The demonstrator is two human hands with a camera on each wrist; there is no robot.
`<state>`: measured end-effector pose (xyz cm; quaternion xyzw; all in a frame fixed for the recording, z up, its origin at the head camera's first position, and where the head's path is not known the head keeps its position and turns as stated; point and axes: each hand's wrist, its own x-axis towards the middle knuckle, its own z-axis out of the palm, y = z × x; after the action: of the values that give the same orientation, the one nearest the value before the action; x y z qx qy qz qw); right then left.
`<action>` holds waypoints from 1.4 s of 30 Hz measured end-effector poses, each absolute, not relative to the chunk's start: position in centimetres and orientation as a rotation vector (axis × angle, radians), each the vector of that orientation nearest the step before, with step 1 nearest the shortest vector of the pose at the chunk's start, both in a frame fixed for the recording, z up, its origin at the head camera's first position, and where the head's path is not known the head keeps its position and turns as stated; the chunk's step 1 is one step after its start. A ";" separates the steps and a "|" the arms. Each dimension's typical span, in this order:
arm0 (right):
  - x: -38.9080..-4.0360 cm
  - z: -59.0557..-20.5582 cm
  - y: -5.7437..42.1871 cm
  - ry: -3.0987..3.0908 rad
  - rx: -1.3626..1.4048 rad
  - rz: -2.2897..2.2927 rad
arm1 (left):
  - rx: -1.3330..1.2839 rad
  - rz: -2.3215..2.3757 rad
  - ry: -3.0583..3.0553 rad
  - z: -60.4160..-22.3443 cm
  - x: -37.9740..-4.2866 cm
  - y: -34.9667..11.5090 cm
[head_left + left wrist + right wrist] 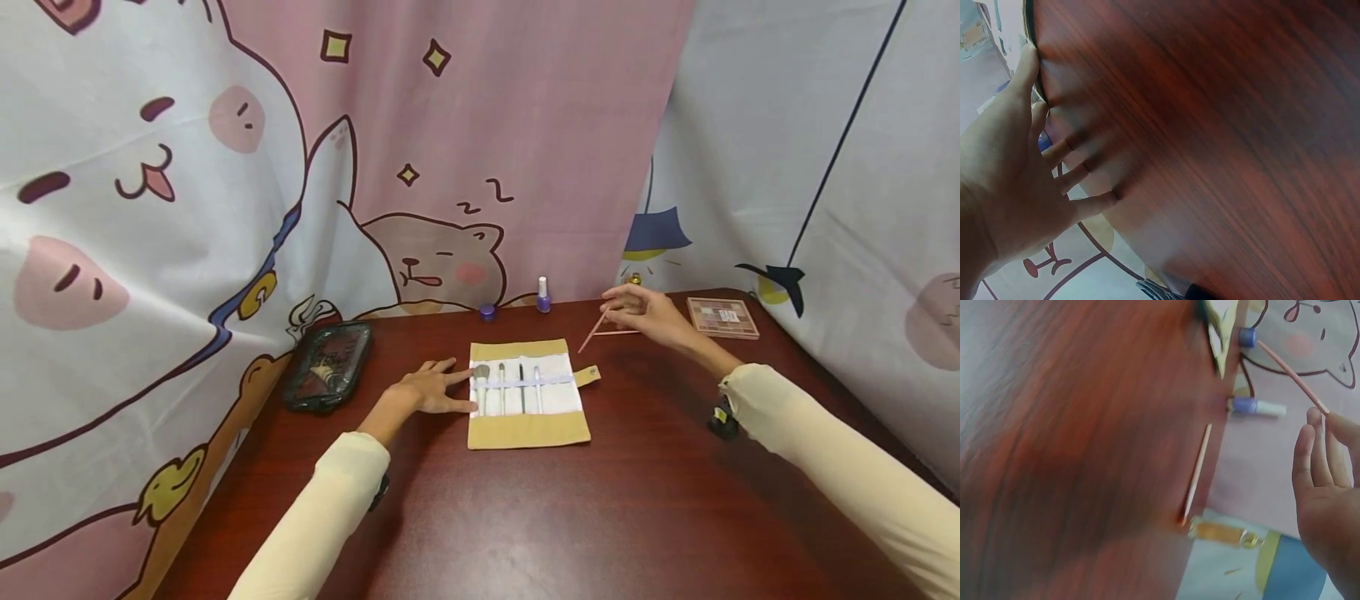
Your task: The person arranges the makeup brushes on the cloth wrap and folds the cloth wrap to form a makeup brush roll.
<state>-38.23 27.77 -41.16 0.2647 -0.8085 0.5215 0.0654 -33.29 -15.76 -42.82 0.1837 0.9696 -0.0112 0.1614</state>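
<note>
An unrolled tan and white brush roll (528,432) lies on the table, with several brushes tucked under its lilac band. My left hand (427,390) rests at its left edge, fingers spread, thumb and forefinger touching the fabric. In the left wrist view the same hand (1007,175) has its other fingertips on the wood. Beyond the roll's right side, my right hand (645,317) pinches a slim pink makeup stick (1291,375), its free end slanting down toward the roll. Another slim pink stick (1196,475) lies on the table below that hand.
A black see-through pouch (327,367) lies at the left. Along the back stand a small purple jar (487,312), a purple nail polish bottle (543,296) and a gold-coloured bottle (1219,531). An eyeshadow palette (722,318) lies back right. Patterned curtains (465,150) border the table.
</note>
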 end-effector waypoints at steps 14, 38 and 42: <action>-38.8 -40.5 23.1 -2.419 0.808 1.712 | 0.534 -0.029 2.774 -42.8 -33.3 -15.8; -40.0 -43.5 17.9 -2.614 0.669 1.324 | 0.531 -0.037 2.776 -43.0 -33.5 -15.8; -40.1 -43.9 17.6 -2.636 0.668 1.269 | 0.537 -0.034 2.776 -42.9 -33.5 -15.9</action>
<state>-40.14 17.59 -43.95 0.2219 -0.8762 0.4220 0.0705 -33.46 -15.95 -42.90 0.1877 0.9696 -0.0120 0.1565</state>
